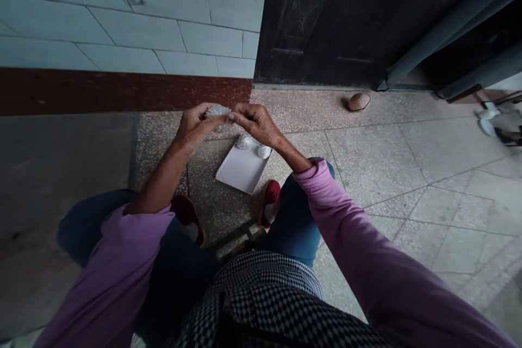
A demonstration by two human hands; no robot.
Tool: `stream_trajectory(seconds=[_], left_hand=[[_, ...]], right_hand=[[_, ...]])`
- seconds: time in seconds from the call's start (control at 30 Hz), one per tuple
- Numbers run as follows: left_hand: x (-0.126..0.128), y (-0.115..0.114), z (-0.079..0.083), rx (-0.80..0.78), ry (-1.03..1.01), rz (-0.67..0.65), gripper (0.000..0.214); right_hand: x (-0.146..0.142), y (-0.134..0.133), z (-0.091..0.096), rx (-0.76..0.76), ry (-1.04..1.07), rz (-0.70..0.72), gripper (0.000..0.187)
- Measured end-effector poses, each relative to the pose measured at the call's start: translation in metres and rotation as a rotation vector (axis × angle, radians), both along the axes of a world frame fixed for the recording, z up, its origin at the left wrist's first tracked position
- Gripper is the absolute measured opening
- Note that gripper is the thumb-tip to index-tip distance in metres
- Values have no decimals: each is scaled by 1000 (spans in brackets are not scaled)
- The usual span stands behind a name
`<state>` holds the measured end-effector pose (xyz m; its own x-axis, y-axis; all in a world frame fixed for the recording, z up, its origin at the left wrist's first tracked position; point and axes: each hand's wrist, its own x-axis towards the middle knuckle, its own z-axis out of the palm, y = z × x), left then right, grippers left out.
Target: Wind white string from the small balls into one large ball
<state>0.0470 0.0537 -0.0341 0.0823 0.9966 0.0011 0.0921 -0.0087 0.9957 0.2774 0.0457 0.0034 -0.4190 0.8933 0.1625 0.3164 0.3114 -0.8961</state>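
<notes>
Both my hands are raised over the floor and meet on a small white ruffled piece (pixel 217 111). My left hand (pixel 194 125) grips it from the left with curled fingers. My right hand (pixel 256 122) pinches its right edge. Below them a white sheet (pixel 240 169) lies on the stone floor, and two more small white ruffled pieces (pixel 244 142) (pixel 263 151) rest at its far edge.
I sit low, knees apart, in blue trousers and red shoes (pixel 269 202). A pale tiled wall with a dark red skirting (pixel 122 91) is ahead, a dark door (pixel 346 22) to the right. A brown rounded object (pixel 359 101) lies by the door sill.
</notes>
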Motion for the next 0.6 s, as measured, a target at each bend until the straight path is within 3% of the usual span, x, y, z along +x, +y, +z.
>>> stream_trajectory(seconds=[0.1, 0.2, 0.4, 0.6], left_hand=[[2, -8, 8, -12, -8, -141, 44], [3, -15, 14, -83, -90, -215, 51], [3, -22, 17, -154, -236, -217, 71], [-3, -18, 32, -53, -457, -109, 85]], right_hand=[[6, 6, 2, 27, 30, -114, 75], [9, 15, -2, 19, 55, -151, 72], [2, 28, -19, 9, 101, -154, 78], [-10, 21, -28, 5, 84, -117, 75]])
